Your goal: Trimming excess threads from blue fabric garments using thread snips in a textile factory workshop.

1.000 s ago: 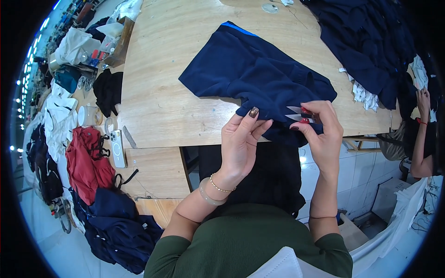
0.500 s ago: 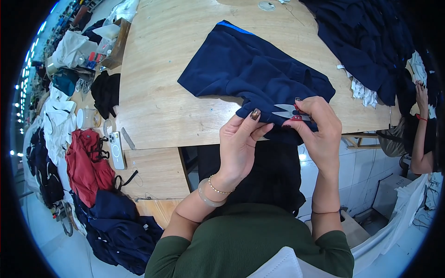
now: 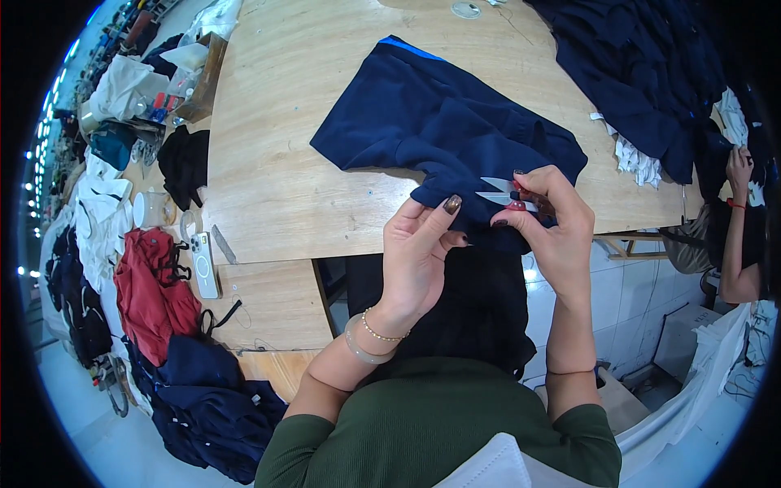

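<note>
A navy blue garment (image 3: 439, 114) with a bright blue strip at its far edge lies on the wooden table, its near part drawn toward me. My left hand (image 3: 425, 244) pinches the near edge of this fabric between thumb and fingers. In my right hand (image 3: 557, 224) are small thread snips (image 3: 508, 197) with silver blades and red grips. Their blades point left, slightly apart, just above the cloth and to the right of my left thumb. My right fingers cover part of the grips.
The wooden table (image 3: 277, 187) spreads ahead. A pile of navy garments (image 3: 634, 73) sits at the far right, near a co-worker's arm (image 3: 736, 236). At left are a phone (image 3: 205, 264), a red bag (image 3: 154, 285), white cloth (image 3: 102, 211) and an open box (image 3: 203, 81).
The snips have tilted and lifted slightly, and their blades show more clearly. My right hand has shifted a little left; my left hand keeps its hold on the fabric.
</note>
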`<state>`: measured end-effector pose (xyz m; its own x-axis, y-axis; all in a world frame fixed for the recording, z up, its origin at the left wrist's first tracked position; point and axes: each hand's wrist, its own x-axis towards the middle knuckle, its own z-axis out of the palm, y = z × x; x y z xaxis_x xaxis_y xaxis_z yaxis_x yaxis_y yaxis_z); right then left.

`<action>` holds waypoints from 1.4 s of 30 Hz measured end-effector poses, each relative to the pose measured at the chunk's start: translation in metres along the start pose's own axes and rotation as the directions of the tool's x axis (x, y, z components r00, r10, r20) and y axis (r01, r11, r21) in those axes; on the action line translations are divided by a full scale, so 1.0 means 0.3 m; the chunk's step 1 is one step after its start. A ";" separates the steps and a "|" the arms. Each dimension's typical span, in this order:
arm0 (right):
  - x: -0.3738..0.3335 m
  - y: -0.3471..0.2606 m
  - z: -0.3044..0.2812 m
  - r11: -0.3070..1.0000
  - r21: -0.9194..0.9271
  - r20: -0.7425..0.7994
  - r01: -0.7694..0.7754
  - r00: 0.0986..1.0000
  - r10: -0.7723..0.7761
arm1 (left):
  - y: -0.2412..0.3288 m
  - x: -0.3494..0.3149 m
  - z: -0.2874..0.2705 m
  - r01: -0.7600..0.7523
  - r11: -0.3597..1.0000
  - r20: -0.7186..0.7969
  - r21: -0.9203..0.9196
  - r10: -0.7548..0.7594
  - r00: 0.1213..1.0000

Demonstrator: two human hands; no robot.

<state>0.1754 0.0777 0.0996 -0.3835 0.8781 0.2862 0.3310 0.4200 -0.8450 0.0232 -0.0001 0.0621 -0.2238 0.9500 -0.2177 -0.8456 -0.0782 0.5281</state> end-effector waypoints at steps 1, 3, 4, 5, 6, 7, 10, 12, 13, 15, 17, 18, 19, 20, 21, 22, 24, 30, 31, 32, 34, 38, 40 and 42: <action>0.003 -0.001 -0.004 0.998 -0.044 0.005 0.038 0.999 -0.037 | 0.005 0.000 -0.001 0.030 0.999 -0.009 0.018 -0.030 1.000; 0.006 -0.001 -0.015 0.993 -0.087 0.013 0.075 0.997 -0.075 | 0.006 -0.001 0.014 0.025 1.000 -0.025 -0.001 -0.025 0.999; 0.006 0.002 -0.021 0.992 -0.079 0.008 0.095 0.995 -0.095 | 0.006 -0.002 0.018 0.017 1.000 -0.042 -0.019 -0.018 0.999; 0.006 0.005 -0.024 0.991 -0.072 0.002 0.116 0.993 -0.116 | 0.005 0.000 0.017 0.015 1.000 -0.043 -0.018 -0.015 0.999; 0.005 0.008 -0.023 0.991 -0.069 0.004 0.117 0.993 -0.117 | 0.005 0.002 0.016 0.008 1.000 -0.038 -0.029 -0.009 0.999; 0.001 0.009 -0.025 0.983 -0.094 -0.003 0.156 0.988 -0.157 | 0.005 0.004 0.018 0.005 0.999 -0.030 -0.041 -0.007 1.000; -0.010 0.019 -0.027 0.967 -0.134 -0.022 0.215 0.975 -0.219 | 0.002 0.004 0.017 -0.001 0.999 -0.039 -0.046 -0.001 0.999; -0.012 0.018 -0.026 0.961 -0.150 -0.035 0.233 0.970 -0.241 | 0.002 0.002 0.017 -0.008 0.999 -0.034 -0.041 0.006 0.999; -0.008 0.011 -0.022 0.954 -0.177 -0.040 0.240 0.967 -0.251 | 0.002 0.001 0.016 -0.017 0.999 -0.030 -0.037 0.016 0.999; -0.002 0.004 -0.015 0.947 -0.204 -0.046 0.247 0.964 -0.261 | 0.002 -0.002 0.016 -0.018 0.999 -0.039 -0.029 0.017 0.999; 0.006 0.001 -0.013 0.911 -0.254 -0.008 0.325 0.941 -0.337 | 0.000 -0.002 0.019 -0.019 1.000 -0.046 -0.022 0.018 0.999; 0.008 0.000 -0.013 0.911 -0.254 -0.008 0.324 0.941 -0.337 | -0.003 -0.001 0.020 -0.022 0.999 -0.049 -0.024 0.020 0.999; 0.009 0.001 -0.012 0.907 -0.259 -0.001 0.332 0.939 -0.344 | -0.005 -0.001 0.020 -0.025 0.999 -0.052 -0.026 0.023 0.998; 0.011 0.002 -0.012 0.903 -0.264 0.007 0.339 0.937 -0.350 | -0.005 0.000 0.020 -0.024 0.999 -0.053 -0.026 0.023 0.998; 0.012 0.004 -0.012 0.904 -0.263 0.006 0.338 0.937 -0.349 | -0.006 0.001 0.020 -0.024 1.000 -0.050 -0.017 0.023 0.998; 0.012 0.003 -0.011 0.899 -0.266 0.008 0.348 0.933 -0.359 | -0.005 0.000 0.019 -0.025 1.000 -0.045 -0.009 0.025 0.999; 0.013 -0.002 -0.008 0.893 -0.272 0.010 0.359 0.929 -0.371 | -0.006 -0.002 0.024 -0.026 1.000 -0.049 -0.003 0.026 0.998; 0.010 0.006 -0.003 0.885 -0.274 0.037 0.375 0.924 -0.380 | -0.004 0.000 0.029 -0.014 1.000 -0.069 0.012 0.015 0.998; 0.001 0.002 0.002 0.959 -0.148 -0.059 0.241 0.966 -0.251 | -0.003 0.001 0.030 -0.006 1.000 -0.077 0.008 0.007 0.997; -0.003 -0.002 0.005 0.994 -0.007 -0.136 0.106 0.985 -0.106 | -0.002 0.003 0.031 -0.007 1.000 -0.076 0.007 0.007 0.997; 0.007 -0.015 0.002 0.994 0.037 -0.096 0.107 0.990 -0.103 | 0.003 0.005 0.031 0.020 1.000 -0.113 0.012 -0.019 0.993; 0.015 -0.005 0.038 0.979 0.019 -0.021 0.205 0.979 -0.205 | 0.001 0.008 0.036 0.035 0.999 -0.103 -0.011 -0.035 0.994; 0.023 0.012 0.064 0.942 -0.081 -0.042 0.325 0.944 -0.329 | 0.005 0.009 0.043 0.079 0.996 -0.094 -0.038 -0.083 0.992; 0.032 0.031 0.074 0.907 -0.148 -0.062 0.395 0.911 -0.407 | 0.007 0.013 0.037 0.097 0.995 -0.108 -0.016 -0.099 0.989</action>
<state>0.1557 0.0851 0.0845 -0.4310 0.6431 0.6330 0.2762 0.7619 -0.5859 0.0258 0.0070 0.0716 -0.1906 0.9147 -0.3563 -0.8709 0.0100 0.4914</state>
